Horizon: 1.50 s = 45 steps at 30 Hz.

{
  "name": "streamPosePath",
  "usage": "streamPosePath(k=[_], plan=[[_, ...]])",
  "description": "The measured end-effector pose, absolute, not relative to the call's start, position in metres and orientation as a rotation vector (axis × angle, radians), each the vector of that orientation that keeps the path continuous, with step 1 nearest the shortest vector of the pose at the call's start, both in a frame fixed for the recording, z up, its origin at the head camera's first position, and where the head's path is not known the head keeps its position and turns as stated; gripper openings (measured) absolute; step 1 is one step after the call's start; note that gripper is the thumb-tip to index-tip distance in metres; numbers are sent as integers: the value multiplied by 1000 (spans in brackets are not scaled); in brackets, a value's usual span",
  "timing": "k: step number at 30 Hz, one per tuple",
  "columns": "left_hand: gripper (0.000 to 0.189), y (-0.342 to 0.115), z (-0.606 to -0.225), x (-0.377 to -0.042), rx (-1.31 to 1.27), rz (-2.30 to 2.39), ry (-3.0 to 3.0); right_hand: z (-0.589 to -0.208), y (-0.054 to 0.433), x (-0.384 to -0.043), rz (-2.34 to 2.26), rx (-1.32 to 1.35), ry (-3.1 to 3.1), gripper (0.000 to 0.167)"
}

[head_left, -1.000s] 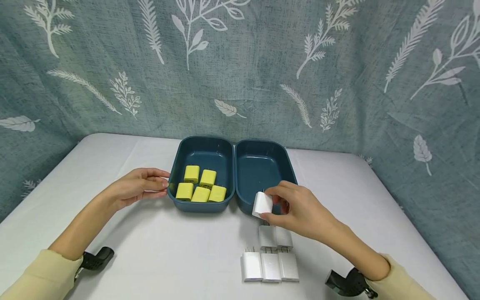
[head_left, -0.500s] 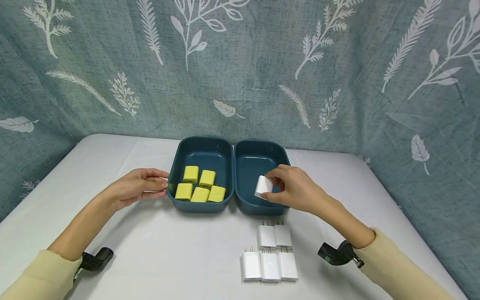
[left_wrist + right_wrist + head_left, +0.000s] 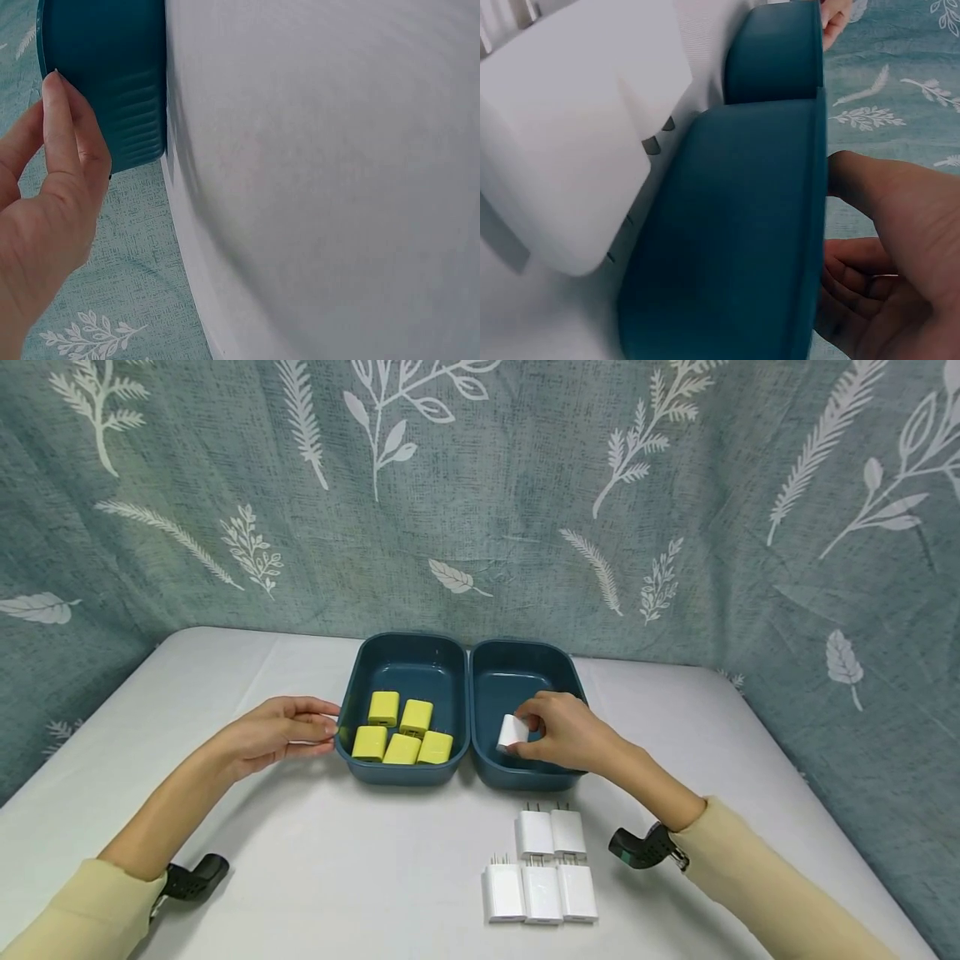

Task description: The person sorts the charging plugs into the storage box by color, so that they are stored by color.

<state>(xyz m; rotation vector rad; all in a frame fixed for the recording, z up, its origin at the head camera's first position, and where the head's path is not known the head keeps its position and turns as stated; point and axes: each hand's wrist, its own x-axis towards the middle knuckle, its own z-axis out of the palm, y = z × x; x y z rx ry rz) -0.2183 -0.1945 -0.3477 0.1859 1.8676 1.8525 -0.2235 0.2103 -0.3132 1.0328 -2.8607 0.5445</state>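
In the head view my right hand (image 3: pixel 567 732) pinches a white charger plug (image 3: pixel 513 733) low inside the right dark blue bin (image 3: pixel 497 775). In the right wrist view that bin's wall hides the charger and my fingertips. My left hand (image 3: pixel 282 732) touches the outer left side of the left blue bin (image 3: pixel 401 776) with its fingertips. The left wrist view shows those fingers (image 3: pixel 61 142) fairly straight against the bin near its rim. Several yellow charger plugs (image 3: pixel 401 749) lie in the left bin's near half.
Several white charger plugs (image 3: pixel 542 893) lie in two rows in front of the right bin, prongs pointing away. Both bins stand side by side near the back of the white-covered table (image 3: pixel 337 868). A green leaf-patterned curtain (image 3: pixel 510 510) hangs behind.
My right hand has carried the white charger from the right bin's near rim forward and down into it, then a little left. The left hand and left bin stay put.
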Motion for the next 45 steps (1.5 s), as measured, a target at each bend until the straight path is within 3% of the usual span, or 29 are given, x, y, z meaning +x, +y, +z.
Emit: streamPosePath(k=[27,45], plan=[[51,-193,-348,-215,154,1856,1870,-327,194,-236,471,1166,-2999,39],[51,-194,-347,-218,144,1860,1868,-309,214,-216,659,1139,-2819,38]])
